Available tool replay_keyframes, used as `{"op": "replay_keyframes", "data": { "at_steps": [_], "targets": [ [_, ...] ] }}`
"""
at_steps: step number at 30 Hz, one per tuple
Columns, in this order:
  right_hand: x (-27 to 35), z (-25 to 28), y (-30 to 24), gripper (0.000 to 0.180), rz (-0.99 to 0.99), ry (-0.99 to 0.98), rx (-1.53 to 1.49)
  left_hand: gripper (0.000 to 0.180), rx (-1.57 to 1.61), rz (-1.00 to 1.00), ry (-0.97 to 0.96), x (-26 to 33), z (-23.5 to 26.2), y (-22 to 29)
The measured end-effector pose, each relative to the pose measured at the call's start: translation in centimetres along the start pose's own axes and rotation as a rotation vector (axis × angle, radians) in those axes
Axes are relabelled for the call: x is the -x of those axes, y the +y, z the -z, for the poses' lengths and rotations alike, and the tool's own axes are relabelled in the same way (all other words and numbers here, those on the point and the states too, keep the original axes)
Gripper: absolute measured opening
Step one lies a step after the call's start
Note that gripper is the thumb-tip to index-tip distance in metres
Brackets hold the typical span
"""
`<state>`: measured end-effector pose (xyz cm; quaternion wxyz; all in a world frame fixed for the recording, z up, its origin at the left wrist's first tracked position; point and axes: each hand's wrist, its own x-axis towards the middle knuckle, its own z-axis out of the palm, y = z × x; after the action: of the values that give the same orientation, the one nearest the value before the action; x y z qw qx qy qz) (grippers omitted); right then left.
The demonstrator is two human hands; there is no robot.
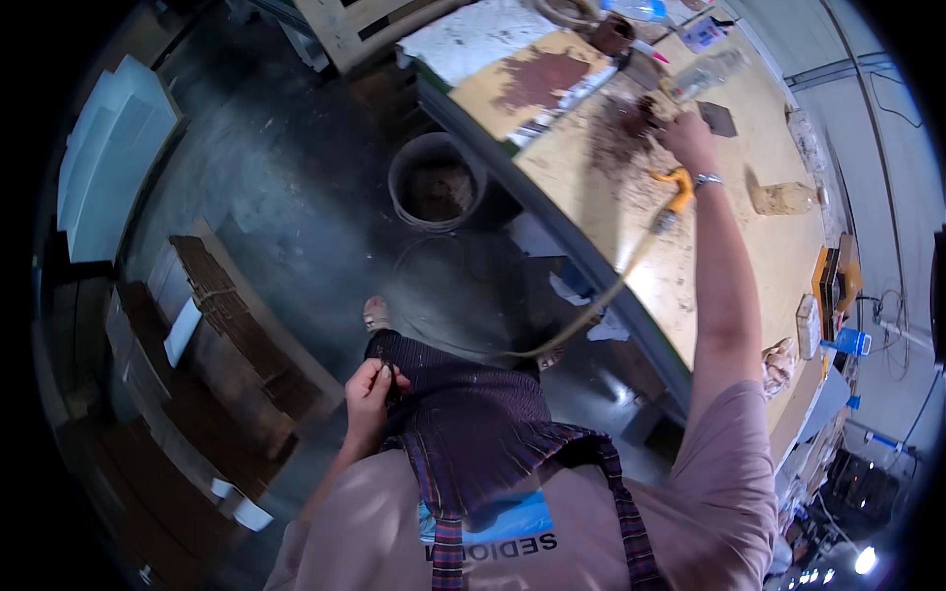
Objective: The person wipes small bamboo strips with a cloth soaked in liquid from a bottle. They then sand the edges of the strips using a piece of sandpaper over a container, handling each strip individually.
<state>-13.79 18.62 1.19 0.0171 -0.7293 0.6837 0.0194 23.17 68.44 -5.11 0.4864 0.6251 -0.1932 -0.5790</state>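
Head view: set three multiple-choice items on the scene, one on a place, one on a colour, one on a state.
1. Where does the bucket stand?
A on the bench
B on the floor beside the bench
C on a shelf

2. What colour is the air gun on the bench?
A orange
B green
C white

3. What is the left hand doing?
A hanging free
B pinching the apron
C holding the hose

Key: B, it sits on dark floor below the bench edge; A, its body shows orange; B, its fingers grip the apron's edge.
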Motion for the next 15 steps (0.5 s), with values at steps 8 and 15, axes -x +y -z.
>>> {"op": "replay_keyframes", "data": {
  "at_steps": [8, 15],
  "targets": [
    [5.3, 3.2, -5.2, 0.017, -0.516, 0.109, -0.443, 0.016, -0.033, 0.093, -0.01, -8.1, 15.0, 6.2],
    [12.7, 3.6, -15.2, 0.008, -0.505, 0.209, -1.35, 0.013, 0.101, 0.265, -0.19, -12.2, 15.4, 10.1]
  ]
}}
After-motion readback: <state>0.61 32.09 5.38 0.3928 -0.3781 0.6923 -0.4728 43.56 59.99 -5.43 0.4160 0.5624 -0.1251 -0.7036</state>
